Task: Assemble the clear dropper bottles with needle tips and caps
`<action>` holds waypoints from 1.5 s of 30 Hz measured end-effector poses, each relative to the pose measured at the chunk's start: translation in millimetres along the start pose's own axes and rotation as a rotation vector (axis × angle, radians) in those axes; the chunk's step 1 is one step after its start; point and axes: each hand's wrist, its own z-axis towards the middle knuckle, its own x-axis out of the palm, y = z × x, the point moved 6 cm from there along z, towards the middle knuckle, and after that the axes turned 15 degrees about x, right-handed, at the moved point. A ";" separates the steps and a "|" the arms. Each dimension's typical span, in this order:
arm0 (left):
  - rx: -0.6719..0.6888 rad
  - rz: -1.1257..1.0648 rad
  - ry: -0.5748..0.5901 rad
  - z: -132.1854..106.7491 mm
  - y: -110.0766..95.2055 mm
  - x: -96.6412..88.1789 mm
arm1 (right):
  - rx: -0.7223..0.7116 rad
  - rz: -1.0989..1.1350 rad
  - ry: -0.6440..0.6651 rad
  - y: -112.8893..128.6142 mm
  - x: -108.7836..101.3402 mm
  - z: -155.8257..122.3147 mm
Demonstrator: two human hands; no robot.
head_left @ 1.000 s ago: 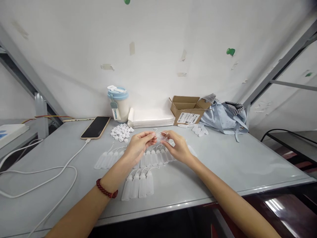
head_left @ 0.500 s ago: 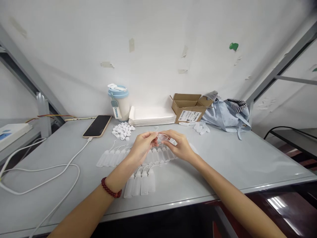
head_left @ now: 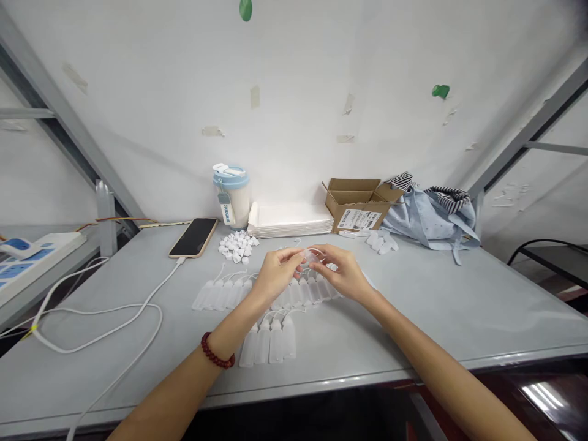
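A small translucent plastic tube (head_left: 312, 256) with a thin white loop is held between my two hands above the table. My left hand (head_left: 276, 269) pinches its near end with thumb and index finger. Around its other side, my right hand (head_left: 339, 269) is closed with thumb and fingertips. Fingers partly cover the piece, so its exact shape is unclear. Below my hands lies a row of similar translucent tubes (head_left: 294, 295) with white loops. A nearer group of tubes (head_left: 275, 343) lies by my left forearm, and another group (head_left: 220, 295) lies to the left.
A pile of small white caps (head_left: 237, 246) lies behind the left group. Further back are a lidded cup (head_left: 239, 205), stacked white sheets (head_left: 294, 220), an open cardboard box (head_left: 358, 208), loose clear pieces (head_left: 382, 243) and a blue bag (head_left: 418, 217). A phone (head_left: 195, 237) trails a white cable (head_left: 151, 294).
The camera view has shifted, so the whole scene sits farther right and slightly lower. Both hands stay together on the tube, with the fingers slightly repositioned around it.
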 end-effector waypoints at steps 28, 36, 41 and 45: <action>0.223 0.265 0.128 2.7 -9.9 -1.9 | 0.197 0.319 0.177 -5.0 1.2 -0.1; 0.199 0.221 0.222 1.8 -14.5 2.8 | 0.205 0.360 0.176 -6.5 2.0 0.5; 0.350 0.460 0.198 -2.4 -14.5 3.4 | 0.295 0.480 0.159 -6.9 2.0 1.7; 0.810 0.797 0.091 -15.0 -33.2 9.3 | 0.373 0.578 0.079 -6.7 -5.9 2.3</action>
